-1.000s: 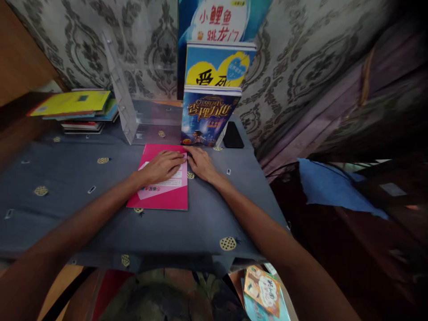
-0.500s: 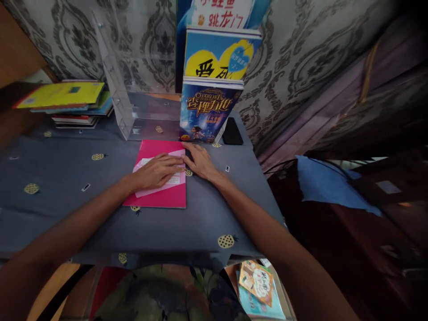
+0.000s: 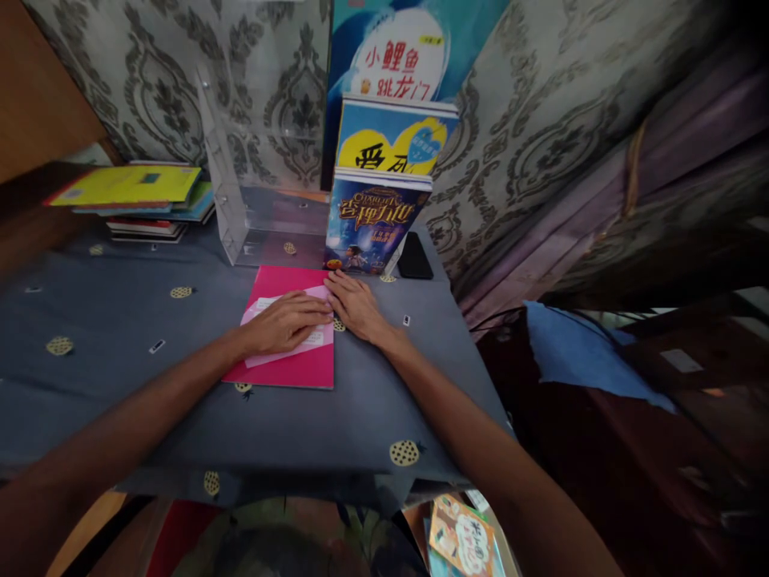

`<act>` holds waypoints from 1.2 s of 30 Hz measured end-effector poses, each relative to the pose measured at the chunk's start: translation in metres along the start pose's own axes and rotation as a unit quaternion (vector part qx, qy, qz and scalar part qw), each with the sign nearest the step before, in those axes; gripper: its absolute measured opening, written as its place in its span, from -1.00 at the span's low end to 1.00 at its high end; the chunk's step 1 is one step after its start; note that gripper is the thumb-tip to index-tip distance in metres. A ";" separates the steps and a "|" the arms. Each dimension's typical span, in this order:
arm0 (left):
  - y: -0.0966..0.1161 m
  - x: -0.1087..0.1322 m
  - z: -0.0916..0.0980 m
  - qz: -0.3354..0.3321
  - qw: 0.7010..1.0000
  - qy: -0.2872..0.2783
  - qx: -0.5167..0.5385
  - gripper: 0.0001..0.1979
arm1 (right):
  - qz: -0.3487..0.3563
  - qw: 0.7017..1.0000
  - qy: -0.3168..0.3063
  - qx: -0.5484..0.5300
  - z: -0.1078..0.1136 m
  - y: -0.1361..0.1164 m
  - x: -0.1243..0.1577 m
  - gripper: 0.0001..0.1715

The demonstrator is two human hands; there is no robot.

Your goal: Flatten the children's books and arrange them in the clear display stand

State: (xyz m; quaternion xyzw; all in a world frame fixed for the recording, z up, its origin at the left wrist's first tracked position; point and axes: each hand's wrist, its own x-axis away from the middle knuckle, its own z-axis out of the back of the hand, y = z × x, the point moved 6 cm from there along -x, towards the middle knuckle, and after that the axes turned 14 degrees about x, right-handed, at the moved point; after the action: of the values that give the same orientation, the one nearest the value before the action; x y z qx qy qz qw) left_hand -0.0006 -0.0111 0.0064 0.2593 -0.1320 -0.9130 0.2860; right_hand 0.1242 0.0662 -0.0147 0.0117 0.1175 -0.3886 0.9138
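The pink book point(image 3: 303, 371) lies beneath the left hand point(image 3: 291, 320), its fingers extended and close together; the right hand point(image 3: 354, 306), fingers loosely spread, touches the far right corner.

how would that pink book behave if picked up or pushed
The pink book looks thin, so it is probably light and somewhat bendy. Lying flat on the tablecloth, it would likely slide rather than tip or roll.

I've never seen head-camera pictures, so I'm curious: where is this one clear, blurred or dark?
In the head view, the front book and pink book look fairly clear; the yellow book blurs towards its left end; the far right edge is nearly black.
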 end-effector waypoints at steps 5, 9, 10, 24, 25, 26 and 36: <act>0.003 -0.002 0.002 0.001 1.000 0.003 -0.001 -0.64 | -0.029 0.999 -0.021 0.020 -0.001 0.001 -0.005 -0.41; 0.004 -0.001 0.002 0.001 1.000 0.002 -0.006 -0.65 | -0.042 0.998 -0.036 0.017 0.002 0.000 -0.007 -0.40; 0.004 -0.001 0.001 0.003 1.000 0.001 -0.009 -0.65 | -0.044 0.998 -0.040 0.016 0.003 0.000 -0.007 -0.40; 0.002 -0.001 0.000 0.014 1.000 -0.005 0.002 -0.64 | 0.049 0.998 -0.032 0.014 -0.002 0.001 0.012 -0.40; 0.002 -0.001 0.001 0.014 1.000 -0.005 0.002 -0.65 | 0.049 0.998 -0.029 0.016 -0.002 0.001 0.012 -0.40; 0.002 -0.001 0.001 0.014 1.000 -0.005 0.001 -0.65 | 0.048 0.998 -0.027 0.019 -0.002 0.001 0.012 -0.40; 0.001 0.001 0.000 0.023 1.000 -0.014 0.010 -0.65 | 0.070 0.997 -0.028 0.014 0.007 -0.008 0.033 -0.40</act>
State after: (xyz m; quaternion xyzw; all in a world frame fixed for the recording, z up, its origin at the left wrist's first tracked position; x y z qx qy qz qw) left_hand -0.0008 -0.0120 0.0063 0.2465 -0.1515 -0.9081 0.3028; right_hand 0.1420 0.0363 -0.0145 0.0219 0.0856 -0.3253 0.9415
